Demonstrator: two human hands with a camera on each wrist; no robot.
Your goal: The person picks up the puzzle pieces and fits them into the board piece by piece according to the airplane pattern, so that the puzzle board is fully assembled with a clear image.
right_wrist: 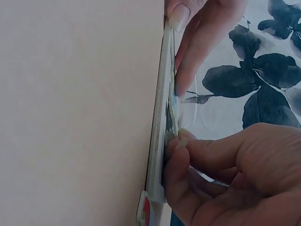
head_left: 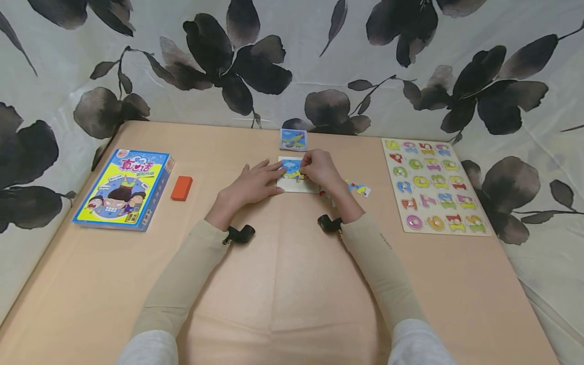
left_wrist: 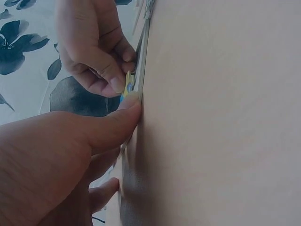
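Note:
A small white puzzle board with a blue and yellow picture lies at the far middle of the table. My left hand rests over its left side with fingers spread and fairly straight; in the left wrist view its thumb touches the board's near edge. On the board's right side, my right hand pinches a thin puzzle piece between thumb and finger. This piece is tilted, one end off the surface. Behind the board stands a small picture card. Loose colourful pieces lie right of the right wrist, partly hidden by it.
At the left lies a blue and yellow box, with an orange-red block beside it. A large sheet with rows of colourful shapes lies at the right. Behind the table's far edge hangs floral cloth.

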